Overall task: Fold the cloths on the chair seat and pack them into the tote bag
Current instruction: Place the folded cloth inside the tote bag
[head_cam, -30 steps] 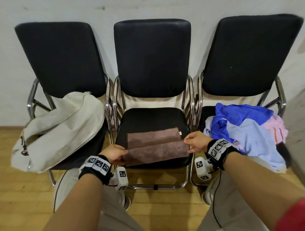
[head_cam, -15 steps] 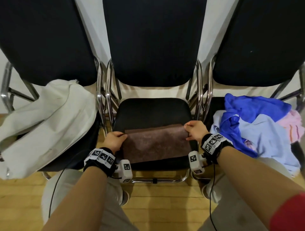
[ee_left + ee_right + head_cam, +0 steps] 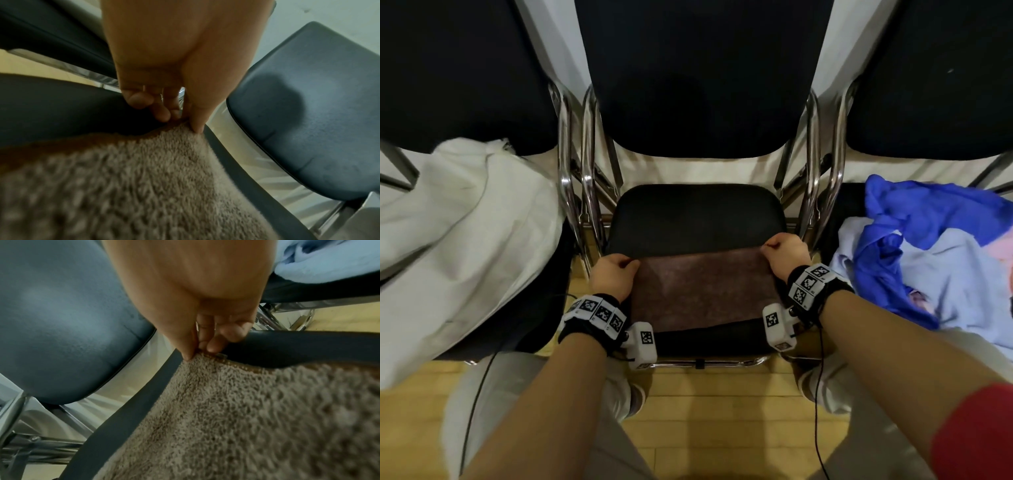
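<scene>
A brown terry cloth lies folded on the front half of the middle chair's black seat. My left hand pinches its far left corner between thumb and fingers. My right hand pinches the far right corner in the same way, fingers curled under the edge. The cloth is pulled taut between the two hands. A pale canvas tote bag slumps on the left chair. A heap of blue, light blue and pink cloths covers the right chair's seat.
Three black chairs with chrome frames stand side by side against a white wall. Chrome armrest tubes rise close on both sides of my hands. Wooden floor and my knees lie below the seat.
Both hands have carried the cloth's near edge away from me over the far half, making the fold. My head has come closer and lower over the middle seat.
</scene>
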The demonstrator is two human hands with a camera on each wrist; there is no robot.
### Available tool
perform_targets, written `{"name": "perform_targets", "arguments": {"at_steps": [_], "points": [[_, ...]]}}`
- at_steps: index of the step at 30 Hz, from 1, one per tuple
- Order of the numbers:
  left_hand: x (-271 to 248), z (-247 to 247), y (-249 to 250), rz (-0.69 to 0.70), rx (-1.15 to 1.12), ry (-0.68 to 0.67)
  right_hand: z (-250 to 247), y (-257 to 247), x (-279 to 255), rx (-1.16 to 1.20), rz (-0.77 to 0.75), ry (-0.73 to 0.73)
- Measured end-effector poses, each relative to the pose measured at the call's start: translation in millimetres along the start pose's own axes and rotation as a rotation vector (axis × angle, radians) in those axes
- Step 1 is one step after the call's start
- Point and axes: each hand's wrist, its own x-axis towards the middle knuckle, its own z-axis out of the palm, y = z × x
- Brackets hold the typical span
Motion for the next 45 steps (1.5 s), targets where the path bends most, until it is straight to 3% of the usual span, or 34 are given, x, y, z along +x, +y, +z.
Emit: {"name": "perform_targets", "arguments": {"at_steps": [12,18,22,25,30,33,39,42,45], "points": [[-28.7,-1.2,3.4,-0.02,-0.041,0.098,-1.3,12.2,-26.2,-0.028,-0.011,0.012],[-67.5,14.3,17.5,0.079,-0.127,-0.058,4.0,-3.1,-75.7,0.115,-0.136,-0.065],[-89.7,32.8,20.0,0.052,-0.275,-0.205,30.0,-17.9,-106.6,0.298,-0.117,-0.321],[-100.8,42.2,15.3,0.063,-0.3,-0.223,50.9,-13.3,-117.4,0.405,-0.049,-0.437],[-103.6,44.0,-1.0,-0.032,-0.387,-0.185,46.0,7.9,-122.7,0.699,0.317,-0.427],[-102.1,44.3,-4.3,-0.061,-0.457,-0.18,28.0,22.4,-120.2,0.787,0.421,-0.397],[-104.6,44.0,-6.0,-0.096,-0.572,-0.161,9.2,36.8,-115.2,0.655,0.454,-0.375],[-103.8,39.9,-4.9,-0.119,-0.65,-0.184,8.3,38.4,-108.2,0.426,0.417,-0.305],[-101.7,27.9,-4.2,-0.202,-0.824,-0.247,5.8,43.7,-96.0,0.095,0.244,-0.151]]}}
